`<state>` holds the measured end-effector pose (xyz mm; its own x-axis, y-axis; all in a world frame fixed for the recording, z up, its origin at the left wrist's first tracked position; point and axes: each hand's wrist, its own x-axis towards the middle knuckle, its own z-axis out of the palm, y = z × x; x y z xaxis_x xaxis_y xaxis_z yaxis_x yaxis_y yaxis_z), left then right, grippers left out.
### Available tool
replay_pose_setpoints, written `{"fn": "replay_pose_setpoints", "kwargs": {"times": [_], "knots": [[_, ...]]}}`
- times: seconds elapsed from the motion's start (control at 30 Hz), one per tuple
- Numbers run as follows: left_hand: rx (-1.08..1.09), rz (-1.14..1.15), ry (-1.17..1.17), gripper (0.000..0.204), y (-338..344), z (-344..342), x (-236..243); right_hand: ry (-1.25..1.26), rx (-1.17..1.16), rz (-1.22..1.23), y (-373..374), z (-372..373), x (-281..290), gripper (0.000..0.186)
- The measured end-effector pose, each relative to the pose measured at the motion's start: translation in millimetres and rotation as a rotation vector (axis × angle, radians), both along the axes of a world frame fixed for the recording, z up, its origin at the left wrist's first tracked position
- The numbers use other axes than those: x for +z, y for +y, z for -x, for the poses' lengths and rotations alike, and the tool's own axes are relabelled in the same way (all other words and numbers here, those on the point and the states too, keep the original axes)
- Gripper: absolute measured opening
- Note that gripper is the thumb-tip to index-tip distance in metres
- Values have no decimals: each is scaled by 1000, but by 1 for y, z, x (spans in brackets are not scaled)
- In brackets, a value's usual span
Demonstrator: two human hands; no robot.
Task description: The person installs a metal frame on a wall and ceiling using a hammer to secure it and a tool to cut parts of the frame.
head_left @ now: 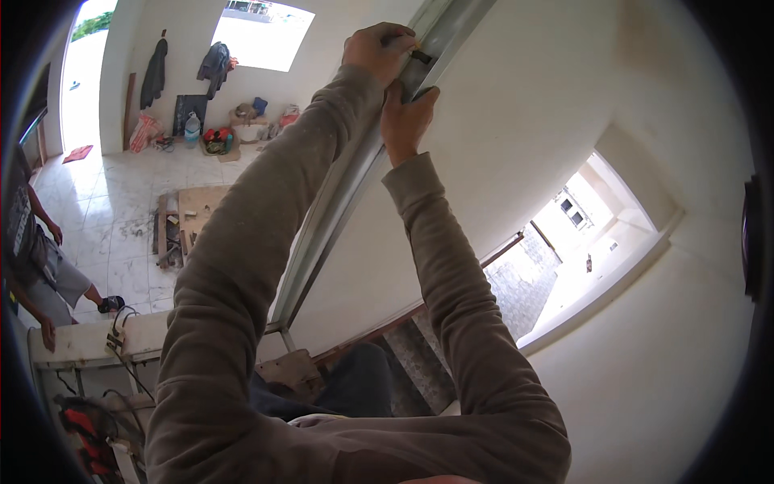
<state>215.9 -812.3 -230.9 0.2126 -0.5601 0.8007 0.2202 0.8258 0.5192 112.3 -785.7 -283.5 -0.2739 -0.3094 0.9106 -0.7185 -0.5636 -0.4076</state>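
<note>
A long grey metal channel [343, 190] runs diagonally up along the pale wall in front of me. Both my arms, in brown sleeves, reach up to its upper part. My left hand [377, 52] is at its far left edge, fingers curled and pressed together. A small dark piece [421, 56] shows by those fingertips, inside the channel; its kind is too small to tell. Just below, my right hand [408, 121] grips the near right edge of the channel, thumb on one side and fingers on the other; the fingertips are partly hidden.
At lower left, a person's hand [48, 335] rests on a ledge [81, 339] with cables. A red tool [81, 427] lies below it. On the tiled floor are wood pieces [169, 230], a water bottle [192, 129] and bags [145, 133]. A wall opening [580, 234] is at right.
</note>
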Motion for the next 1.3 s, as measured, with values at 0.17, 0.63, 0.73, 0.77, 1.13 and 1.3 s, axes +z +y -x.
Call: {"fn": "replay_pose_setpoints", "kwargs": {"times": [0.17,0.63,0.73,0.77,1.13,1.3], "knots": [[70,-45,-92,22,9,18,4,2,25,59,-1,11,-2,38],[70,-61,-120,17,10,18,7,52,6,82,-4,13,-4,40],[133,-65,-107,16,11,20,8,105,-2,108,-6,16,-5,42],[91,-83,-88,15,12,20,7,105,-4,105,-5,15,-5,42],[26,-85,-126,15,15,19,18,45,-16,56,-1,19,4,49],[-154,-88,154,25,-7,-14,-8,14,-7,-1,-2,1,-8,44]]}}
